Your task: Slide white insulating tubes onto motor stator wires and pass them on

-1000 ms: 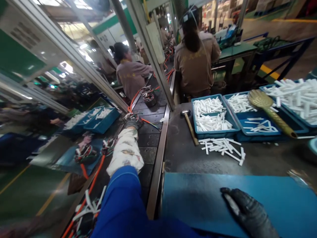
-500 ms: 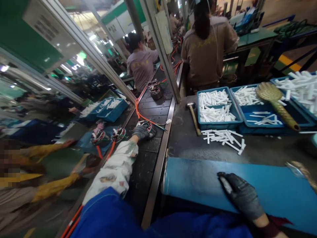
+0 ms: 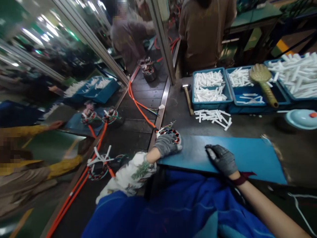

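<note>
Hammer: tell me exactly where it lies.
In the head view, right of centre, the hammer lies on the dark bench, just left of a blue tray of white sticks.

The round motor part (image 3: 175, 135), ringed on top with red, white and dark bits, sits upright at the left end of the blue mat (image 3: 252, 155); an orange cable (image 3: 143, 112) meets its far left side, its near side hidden by the left hand (image 3: 166, 145).
</note>
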### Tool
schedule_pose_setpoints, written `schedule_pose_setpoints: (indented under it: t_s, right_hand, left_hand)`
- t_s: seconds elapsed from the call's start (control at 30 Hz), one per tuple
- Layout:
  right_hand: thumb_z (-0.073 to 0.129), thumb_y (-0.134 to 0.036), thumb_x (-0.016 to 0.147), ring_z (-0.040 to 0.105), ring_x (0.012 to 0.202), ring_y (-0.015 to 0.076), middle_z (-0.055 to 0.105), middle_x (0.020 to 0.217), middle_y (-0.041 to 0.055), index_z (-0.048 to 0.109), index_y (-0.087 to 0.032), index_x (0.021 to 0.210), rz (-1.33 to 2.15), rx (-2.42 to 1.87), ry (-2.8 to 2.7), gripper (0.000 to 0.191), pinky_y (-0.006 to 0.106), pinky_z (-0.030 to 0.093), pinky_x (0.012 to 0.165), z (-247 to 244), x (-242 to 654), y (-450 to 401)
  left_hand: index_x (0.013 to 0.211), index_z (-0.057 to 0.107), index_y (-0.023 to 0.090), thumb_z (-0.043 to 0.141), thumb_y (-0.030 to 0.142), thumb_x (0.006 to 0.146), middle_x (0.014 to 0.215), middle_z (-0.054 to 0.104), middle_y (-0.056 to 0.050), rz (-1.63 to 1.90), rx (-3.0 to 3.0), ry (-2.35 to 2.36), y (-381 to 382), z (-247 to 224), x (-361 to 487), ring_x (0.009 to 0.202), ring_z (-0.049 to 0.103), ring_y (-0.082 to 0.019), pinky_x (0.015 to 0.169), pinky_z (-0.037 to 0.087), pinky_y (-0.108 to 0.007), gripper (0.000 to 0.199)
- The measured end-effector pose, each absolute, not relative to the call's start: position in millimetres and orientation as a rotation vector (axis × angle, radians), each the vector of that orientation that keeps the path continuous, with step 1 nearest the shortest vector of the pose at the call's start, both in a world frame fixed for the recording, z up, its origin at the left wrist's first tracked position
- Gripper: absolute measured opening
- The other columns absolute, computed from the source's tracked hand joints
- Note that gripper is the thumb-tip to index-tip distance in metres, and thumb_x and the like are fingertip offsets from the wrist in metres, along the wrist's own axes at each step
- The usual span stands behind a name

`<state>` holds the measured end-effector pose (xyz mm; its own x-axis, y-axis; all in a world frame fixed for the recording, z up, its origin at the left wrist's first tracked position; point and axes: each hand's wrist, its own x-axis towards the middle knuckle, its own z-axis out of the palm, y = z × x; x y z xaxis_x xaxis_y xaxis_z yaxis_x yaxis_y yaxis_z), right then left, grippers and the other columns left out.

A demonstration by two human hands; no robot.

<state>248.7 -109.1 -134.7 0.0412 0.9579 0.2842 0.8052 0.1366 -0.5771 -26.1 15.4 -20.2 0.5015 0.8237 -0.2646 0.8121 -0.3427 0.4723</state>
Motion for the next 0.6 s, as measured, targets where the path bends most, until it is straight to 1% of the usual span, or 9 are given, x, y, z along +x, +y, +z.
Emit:
schedule_pose_setpoints:
  t_s: [0.07, 0.13, 0.2, 0.23, 0.3, 0.37, 0.43, 0.5, 0.6]
  right_hand:
    - [0.05, -0.046, 0.101, 0.076, 0.09, 0.0251, 0.079, 0.098, 0.0107, 0.079, -0.019, 0.103, 0.375, -1.72, -1.778, 0.039, 0.036, 0.06, 0.082, -129.2, 248.7, -106.9]
    - [0.051, -0.044, 0.101, 0.075, 0.091, 0.0242, 0.079, 0.099, 0.0103, 0.078, -0.02, 0.104, 0.442, -1.698, -1.726, 0.037, 0.035, 0.06, 0.084, -121.6, 247.6, -104.1]
    - [0.052, -0.042, 0.101, 0.074, 0.092, 0.0235, 0.079, 0.1, 0.0099, 0.077, -0.02, 0.107, 0.464, -1.618, -1.664, 0.034, 0.036, 0.06, 0.086, -109.9, 246.4, -101.9]
    - [0.052, -0.041, 0.102, 0.074, 0.094, 0.0233, 0.078, 0.101, 0.0097, 0.077, -0.02, 0.108, 0.447, -1.564, -1.641, 0.033, 0.037, 0.06, 0.088, -102.5, 246.0, -101.1]
    - [0.056, -0.038, 0.101, 0.073, 0.099, 0.0231, 0.077, 0.106, 0.0099, 0.076, -0.021, 0.11, 0.387, -1.431, -1.667, 0.028, 0.038, 0.059, 0.091, -86.3, 245.7, -99.6]
    - [0.058, -0.037, 0.101, 0.07, 0.109, 0.0236, 0.075, 0.116, 0.0098, 0.074, -0.023, 0.115, 0.367, -1.271, -1.808, 0.026, 0.04, 0.057, 0.097, -71.9, 245.7, -96.2]
    - [0.058, -0.038, 0.101, 0.065, 0.123, 0.0246, 0.072, 0.128, 0.0097, 0.07, -0.025, 0.126, 0.405, -1.109, -1.991, 0.03, 0.044, 0.053, 0.104, -62.4, 245.3, -88.8]
    - [0.055, -0.04, 0.103, 0.059, 0.133, 0.0254, 0.068, 0.136, 0.0105, 0.063, -0.024, 0.137, 0.468, -0.97, -2.133, 0.039, 0.048, 0.048, 0.111, -58.2, 244.2, -77.8]
    - [0.056, -0.049, 0.101, 0.06, 0.129, 0.0254, 0.068, 0.133, 0.0129, 0.061, -0.022, 0.139, 0.587, -0.84, -2.236, 0.047, 0.047, 0.049, 0.109, -55.5, 243.0, -59.6]
  left_hand:
    - [0.127, 0.066, 0.022, 0.076, 0.031, 0.085, 0.115, 0.076, -0.011, 0.066, 2.019, 1.219, 2.5, -26.3, -5.2, 0.108, 0.071, -0.03, 0.094, 0.059, -0.046, 0.044]
    - [0.151, 0.044, 0.024, 0.067, 0.025, 0.092, 0.14, 0.065, -0.013, 0.163, 1.85, 1.023, -3.0, -23.8, 6.5, 0.12, 0.067, -0.025, 0.095, 0.06, -0.04, 0.063]
    - [0.16, 0.023, 0.025, 0.058, 0.027, 0.099, 0.157, 0.048, -0.016, 0.336, 1.734, 0.803, -0.3, -14.2, 8.3, 0.131, 0.061, -0.023, 0.098, 0.059, -0.039, 0.071]
    - [0.161, 0.02, 0.025, 0.056, 0.031, 0.101, 0.162, 0.04, -0.016, 0.451, 1.712, 0.723, 3.6, -7.9, 6.0, 0.136, 0.058, -0.024, 0.101, 0.058, -0.04, 0.07]
    - [0.158, 0.029, 0.026, 0.054, 0.041, 0.102, 0.163, 0.04, -0.014, 0.63, 1.799, 0.676, 14.1, 4.9, -2.2, 0.14, 0.053, -0.026, 0.109, 0.053, -0.044, 0.063]
    - [0.147, 0.048, 0.025, 0.055, 0.044, 0.102, 0.151, 0.055, -0.011, 0.61, 1.985, 0.665, 24.0, 13.4, -10.7, 0.136, 0.056, -0.025, 0.112, 0.05, -0.045, 0.05]
    - [0.134, 0.063, 0.022, 0.057, 0.039, 0.101, 0.134, 0.068, -0.009, 0.403, 2.198, 0.589, 29.1, 15.1, -14.7, 0.126, 0.063, -0.024, 0.111, 0.05, -0.044, 0.037]
    - [0.125, 0.07, 0.022, 0.06, 0.034, 0.1, 0.124, 0.074, -0.008, 0.156, 2.415, 0.545, 28.4, 12.1, -12.6, 0.119, 0.066, -0.025, 0.112, 0.046, -0.046, 0.03]
    - [0.121, 0.073, 0.024, 0.059, 0.032, 0.101, 0.122, 0.074, -0.005, -0.126, 2.647, 0.621, 22.9, 8.5, -2.4, 0.119, 0.065, -0.025, 0.114, 0.041, -0.047, 0.026]
